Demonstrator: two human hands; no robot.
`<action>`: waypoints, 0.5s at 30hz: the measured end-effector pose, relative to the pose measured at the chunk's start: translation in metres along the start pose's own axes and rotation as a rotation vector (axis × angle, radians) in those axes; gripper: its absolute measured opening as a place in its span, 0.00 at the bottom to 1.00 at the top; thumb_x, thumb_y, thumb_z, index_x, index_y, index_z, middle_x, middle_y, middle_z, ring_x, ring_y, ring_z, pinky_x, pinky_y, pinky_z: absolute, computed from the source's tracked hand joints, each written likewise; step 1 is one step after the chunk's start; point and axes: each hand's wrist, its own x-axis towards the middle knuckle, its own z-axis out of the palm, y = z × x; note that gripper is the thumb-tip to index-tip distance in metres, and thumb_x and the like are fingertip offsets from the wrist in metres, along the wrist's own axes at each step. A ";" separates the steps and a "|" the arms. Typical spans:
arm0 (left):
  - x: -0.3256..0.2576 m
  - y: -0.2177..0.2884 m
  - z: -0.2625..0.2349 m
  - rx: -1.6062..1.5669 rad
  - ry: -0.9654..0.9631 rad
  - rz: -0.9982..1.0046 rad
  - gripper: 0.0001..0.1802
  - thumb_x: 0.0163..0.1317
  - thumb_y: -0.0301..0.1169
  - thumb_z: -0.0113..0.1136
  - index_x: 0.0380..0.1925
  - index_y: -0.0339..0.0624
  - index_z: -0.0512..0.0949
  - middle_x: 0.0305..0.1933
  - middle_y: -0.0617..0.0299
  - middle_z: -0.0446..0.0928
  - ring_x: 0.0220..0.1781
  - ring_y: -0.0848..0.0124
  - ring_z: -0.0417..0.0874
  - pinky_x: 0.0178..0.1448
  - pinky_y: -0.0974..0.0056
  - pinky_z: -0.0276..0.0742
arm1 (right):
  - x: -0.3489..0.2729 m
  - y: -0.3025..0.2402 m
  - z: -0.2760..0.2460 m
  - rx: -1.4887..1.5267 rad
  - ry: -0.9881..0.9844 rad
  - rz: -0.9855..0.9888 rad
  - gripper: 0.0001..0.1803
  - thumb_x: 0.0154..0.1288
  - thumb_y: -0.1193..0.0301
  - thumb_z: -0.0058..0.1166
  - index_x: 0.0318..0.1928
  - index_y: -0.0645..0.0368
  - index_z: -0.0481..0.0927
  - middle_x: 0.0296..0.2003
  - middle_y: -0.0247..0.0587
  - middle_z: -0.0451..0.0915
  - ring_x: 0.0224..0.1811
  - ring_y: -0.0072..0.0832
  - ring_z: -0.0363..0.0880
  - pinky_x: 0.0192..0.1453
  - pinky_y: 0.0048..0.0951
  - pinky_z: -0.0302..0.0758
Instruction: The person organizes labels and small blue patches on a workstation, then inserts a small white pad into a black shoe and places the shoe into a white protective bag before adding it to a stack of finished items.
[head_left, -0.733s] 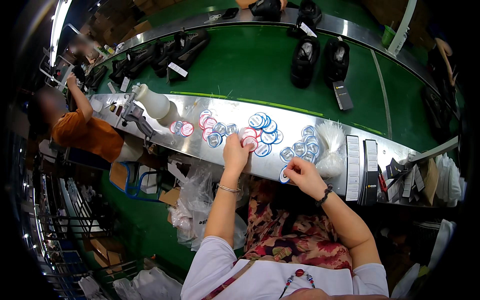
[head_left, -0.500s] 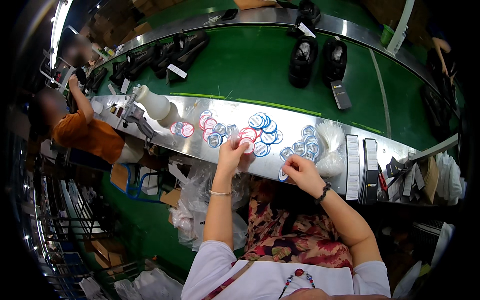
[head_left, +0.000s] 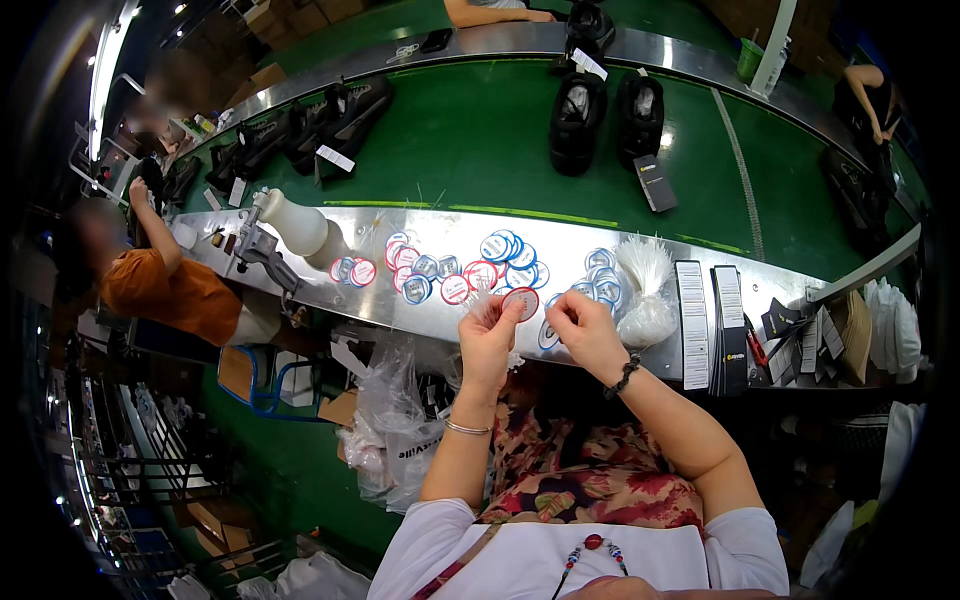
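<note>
My left hand (head_left: 487, 335) holds up a round white tag with a red rim (head_left: 520, 302) between thumb and fingers, just off the near edge of the steel shelf (head_left: 300, 285). My right hand (head_left: 583, 330) sits right beside it, fingers pinched close to the tag's right side; what it pinches is too small to make out. Several more round tags with red or blue rims (head_left: 455, 270) lie spread on the shelf beyond my hands. A bundle of clear plastic fasteners (head_left: 648, 290) lies to the right of them.
Black shoes (head_left: 578, 120) ride on the green conveyor belt (head_left: 470, 150) behind the shelf. A white bottle (head_left: 295, 225) and a tagging tool (head_left: 255, 250) stand at left. Label strips (head_left: 692, 320) lie at right. A person in an orange shirt (head_left: 165, 290) works at left. Plastic bags (head_left: 395, 430) hang below.
My left hand picked a red-rimmed tag off the shelf and drew it back toward me. My right hand lifted from the shelf edge and came in beside it.
</note>
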 end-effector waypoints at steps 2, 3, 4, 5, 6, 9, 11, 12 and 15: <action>-0.002 0.002 0.000 0.009 0.001 0.016 0.04 0.59 0.26 0.58 0.28 0.38 0.76 0.17 0.76 0.67 0.16 0.88 0.58 0.19 0.79 0.48 | -0.002 -0.002 0.001 -0.043 0.003 -0.047 0.10 0.58 0.71 0.52 0.26 0.65 0.72 0.17 0.35 0.72 0.19 0.19 0.68 0.24 0.23 0.65; -0.003 0.002 0.000 0.014 -0.006 0.026 0.04 0.59 0.26 0.58 0.28 0.37 0.76 0.19 0.75 0.68 0.18 0.88 0.61 0.20 0.79 0.51 | -0.003 -0.003 0.002 -0.065 0.003 -0.071 0.10 0.58 0.71 0.52 0.26 0.65 0.72 0.16 0.38 0.73 0.18 0.22 0.69 0.23 0.25 0.65; -0.005 0.002 0.000 0.019 -0.007 0.037 0.04 0.59 0.26 0.58 0.29 0.37 0.77 0.20 0.74 0.70 0.19 0.88 0.63 0.21 0.79 0.54 | -0.003 -0.002 0.003 -0.052 0.015 -0.067 0.10 0.58 0.71 0.52 0.26 0.65 0.72 0.16 0.38 0.73 0.18 0.22 0.69 0.23 0.25 0.65; -0.008 0.005 0.004 0.003 0.004 0.048 0.03 0.59 0.24 0.58 0.30 0.35 0.77 0.27 0.70 0.75 0.27 0.85 0.70 0.30 0.79 0.63 | -0.004 -0.001 0.004 -0.040 0.026 -0.062 0.10 0.58 0.71 0.52 0.26 0.65 0.72 0.16 0.39 0.73 0.18 0.22 0.69 0.23 0.25 0.65; -0.008 0.002 0.005 0.004 0.009 0.082 0.03 0.59 0.25 0.58 0.30 0.36 0.77 0.23 0.72 0.72 0.23 0.86 0.66 0.26 0.79 0.58 | -0.004 -0.001 0.005 -0.027 0.036 -0.057 0.10 0.58 0.71 0.52 0.26 0.66 0.72 0.16 0.39 0.73 0.18 0.21 0.69 0.23 0.25 0.65; -0.006 -0.001 0.007 0.002 0.021 0.151 0.04 0.58 0.27 0.59 0.29 0.38 0.77 0.17 0.77 0.66 0.15 0.88 0.57 0.18 0.78 0.47 | -0.003 0.001 0.002 0.003 0.052 -0.046 0.09 0.58 0.71 0.52 0.27 0.66 0.73 0.16 0.39 0.73 0.18 0.21 0.70 0.23 0.24 0.65; -0.006 -0.002 0.008 -0.002 0.035 0.142 0.04 0.58 0.27 0.59 0.29 0.38 0.78 0.17 0.76 0.66 0.15 0.88 0.58 0.18 0.78 0.48 | -0.006 -0.003 0.000 -0.006 0.059 -0.061 0.08 0.57 0.72 0.53 0.27 0.65 0.73 0.16 0.38 0.73 0.18 0.20 0.70 0.23 0.24 0.65; -0.006 -0.002 0.010 -0.002 0.038 0.136 0.04 0.58 0.27 0.59 0.29 0.38 0.78 0.17 0.76 0.67 0.15 0.88 0.58 0.18 0.78 0.48 | -0.004 -0.004 0.003 -0.015 0.053 -0.071 0.09 0.57 0.72 0.53 0.27 0.65 0.72 0.16 0.38 0.73 0.18 0.20 0.70 0.23 0.24 0.65; -0.009 -0.003 0.006 0.002 0.013 0.066 0.03 0.59 0.24 0.57 0.31 0.34 0.77 0.31 0.67 0.77 0.32 0.83 0.73 0.36 0.77 0.67 | -0.002 0.000 0.005 -0.029 0.069 -0.077 0.09 0.57 0.71 0.53 0.26 0.65 0.72 0.16 0.37 0.72 0.17 0.20 0.69 0.22 0.24 0.65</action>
